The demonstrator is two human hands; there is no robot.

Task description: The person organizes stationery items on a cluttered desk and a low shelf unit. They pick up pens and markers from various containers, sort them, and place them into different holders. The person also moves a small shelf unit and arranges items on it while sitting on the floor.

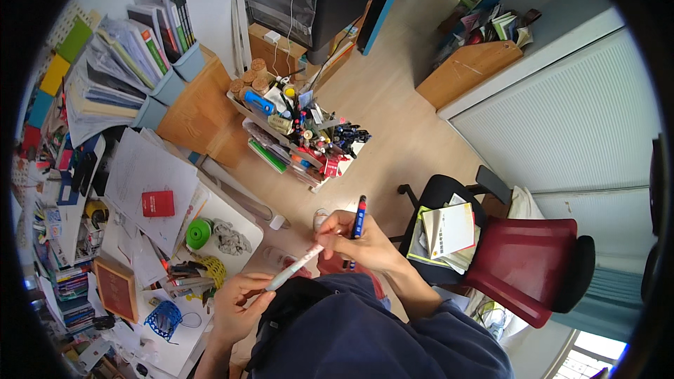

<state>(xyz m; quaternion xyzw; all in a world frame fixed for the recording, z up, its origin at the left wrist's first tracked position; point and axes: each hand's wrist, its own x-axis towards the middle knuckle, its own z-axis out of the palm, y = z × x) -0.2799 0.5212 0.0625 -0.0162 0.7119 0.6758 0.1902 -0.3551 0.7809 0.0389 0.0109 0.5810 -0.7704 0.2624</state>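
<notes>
A slim pen [296, 269], pale green at one end and white-pink at the other, spans the space between my hands in front of my torso. My left hand [239, 302] pinches its green end between thumb and fingertips. At the other end, the thumb and fingers of my right hand [363, 245] grip the pink part. Tucked between the fingers of that same hand is a blue marker [359, 218] with a red band and dark cap, pointing away from me. Another dark pen tip [348, 264] shows beneath the right hand; its body is mostly hidden.
Ahead stands a cart [316, 188] crammed with pens and cork-topped jars. The desk [253, 231] on the left holds papers, a green round container [198, 233], a yellow basket [213, 271] and a blue basket [163, 320]. Books [447, 229] lie on the red-backed office chair [521, 268] at right.
</notes>
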